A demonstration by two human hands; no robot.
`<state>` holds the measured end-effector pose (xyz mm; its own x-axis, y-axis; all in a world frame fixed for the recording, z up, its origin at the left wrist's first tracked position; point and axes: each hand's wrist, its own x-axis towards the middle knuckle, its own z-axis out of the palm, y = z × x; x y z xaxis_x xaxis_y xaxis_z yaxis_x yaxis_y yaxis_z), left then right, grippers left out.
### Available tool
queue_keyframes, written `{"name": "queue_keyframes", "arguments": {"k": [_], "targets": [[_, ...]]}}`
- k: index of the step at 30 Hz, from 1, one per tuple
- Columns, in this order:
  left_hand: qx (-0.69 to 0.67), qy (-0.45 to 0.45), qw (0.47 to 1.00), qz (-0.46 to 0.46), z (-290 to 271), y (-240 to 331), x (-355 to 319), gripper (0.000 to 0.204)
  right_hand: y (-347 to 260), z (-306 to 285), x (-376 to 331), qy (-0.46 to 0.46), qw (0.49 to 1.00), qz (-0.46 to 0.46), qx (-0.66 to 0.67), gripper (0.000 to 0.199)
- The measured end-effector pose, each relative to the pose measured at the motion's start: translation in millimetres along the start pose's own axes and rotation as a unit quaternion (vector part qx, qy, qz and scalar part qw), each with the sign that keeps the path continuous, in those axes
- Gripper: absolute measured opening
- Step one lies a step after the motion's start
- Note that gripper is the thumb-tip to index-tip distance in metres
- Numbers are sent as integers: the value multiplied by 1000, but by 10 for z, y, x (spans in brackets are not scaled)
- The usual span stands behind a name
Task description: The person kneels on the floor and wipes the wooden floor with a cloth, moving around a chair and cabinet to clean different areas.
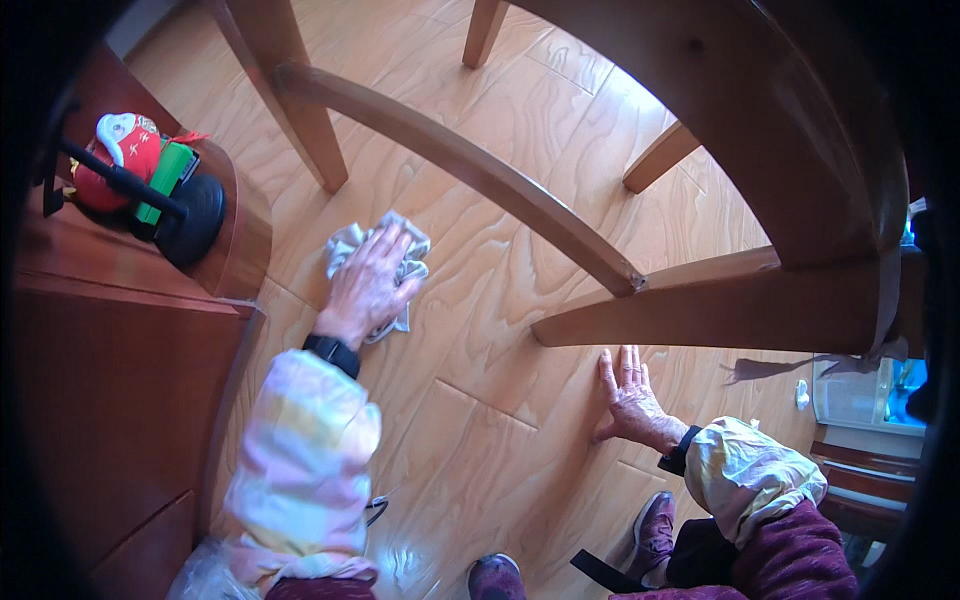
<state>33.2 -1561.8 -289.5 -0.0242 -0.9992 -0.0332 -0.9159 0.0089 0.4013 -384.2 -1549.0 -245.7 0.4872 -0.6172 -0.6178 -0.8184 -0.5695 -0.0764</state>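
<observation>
While the left hand [366,283] lies flat on cloth [346,245], the right hand [634,405] rests spread.

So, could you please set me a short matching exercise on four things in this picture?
Things
1. Crumpled cloth
2. Right hand
3. Red figure
4. Curved wooden crossbar

Places or states
A. On the wooden ledge at the picture's left
B. Joining two wooden legs
C. Beneath the left hand
D. Fingers spread on bare floor

Pairs: 1-C, 2-D, 3-A, 4-B
</observation>
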Motion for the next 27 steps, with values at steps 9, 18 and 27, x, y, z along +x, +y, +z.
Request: {"name": "queue_keyframes", "arguments": {"k": [9, 18, 27], "targets": [[4, -42, 999, -11, 224, 119, -61, 71, 32, 10, -8, -9, 1000, -5, -15, 136], [-171, 96, 958, -209, -30, 317, -820, 31, 58, 9, -16, -13, 1000, -11, -9, 137], [-53, 101, 959, -260, 66, 262, -699, 17, 70, 27, -10, -3, 1000, -15, -3, 138]]}}
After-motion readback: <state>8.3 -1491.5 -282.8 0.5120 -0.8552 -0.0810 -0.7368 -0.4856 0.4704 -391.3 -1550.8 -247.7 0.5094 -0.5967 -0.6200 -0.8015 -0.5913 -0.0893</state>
